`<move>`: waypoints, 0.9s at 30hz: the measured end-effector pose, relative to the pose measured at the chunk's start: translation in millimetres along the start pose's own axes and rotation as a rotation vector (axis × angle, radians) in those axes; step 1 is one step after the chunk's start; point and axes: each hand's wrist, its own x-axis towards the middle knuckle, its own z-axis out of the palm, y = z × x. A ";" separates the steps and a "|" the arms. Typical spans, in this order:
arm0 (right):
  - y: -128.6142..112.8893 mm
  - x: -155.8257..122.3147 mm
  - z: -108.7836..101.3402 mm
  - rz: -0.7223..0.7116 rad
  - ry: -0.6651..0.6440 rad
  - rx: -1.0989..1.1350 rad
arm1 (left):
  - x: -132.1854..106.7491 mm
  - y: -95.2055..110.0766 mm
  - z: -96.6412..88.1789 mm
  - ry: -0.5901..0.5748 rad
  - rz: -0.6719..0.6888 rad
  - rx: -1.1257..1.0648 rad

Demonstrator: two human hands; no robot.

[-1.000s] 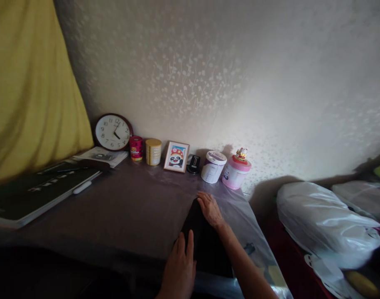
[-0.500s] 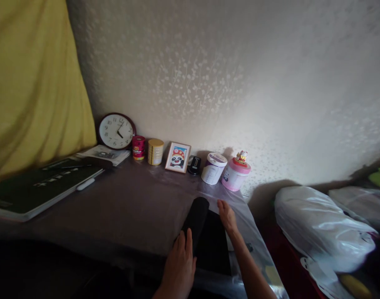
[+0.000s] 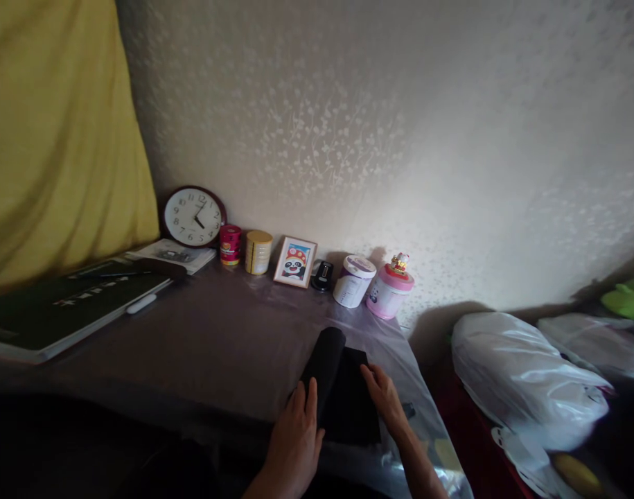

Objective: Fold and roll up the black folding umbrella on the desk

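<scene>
A black sheet like a thin mat (image 3: 355, 405) lies at the front right of the table, its left part curled into a thick roll (image 3: 324, 357). My left hand (image 3: 297, 430) is wrapped over the near end of that roll, fingers along its top and thumb towards the flat part. On the opposite side, my right hand (image 3: 384, 396) pinches the right edge of the flat part near its far corner. The underside of the roll and some fingertips are hidden.
A clock (image 3: 195, 216), a red can (image 3: 230, 244), a yellow can (image 3: 258, 252), a panda picture frame (image 3: 295, 262), a white tub (image 3: 354, 282) and a pink tub (image 3: 389, 292) line the wall. A large dark green book (image 3: 77, 305) lies left; white plastic bags (image 3: 527, 374) stand beyond the right table edge.
My right hand has come down and nearer, from above the far right corner onto the sheet's right edge. My left hand stays on the roll. The view has shifted slightly.
</scene>
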 end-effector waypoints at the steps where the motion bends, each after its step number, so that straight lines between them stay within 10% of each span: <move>1: -2.6 -1.0 0.2 -0.008 -0.005 0.019 | 0.0 0.6 -2.6 -0.020 -0.006 -0.006; 15: -65.3 8.0 29.7 -0.134 -0.071 0.252 | 2.7 2.8 -23.5 -0.216 -0.031 0.032; 22: -71.2 19.8 57.8 -0.117 -0.002 0.119 | 4.8 -3.5 -12.0 -0.120 0.053 -0.002; 27: -79.5 21.6 65.2 -0.103 -0.240 0.139 | 4.7 -7.5 -4.7 -0.087 0.038 -0.005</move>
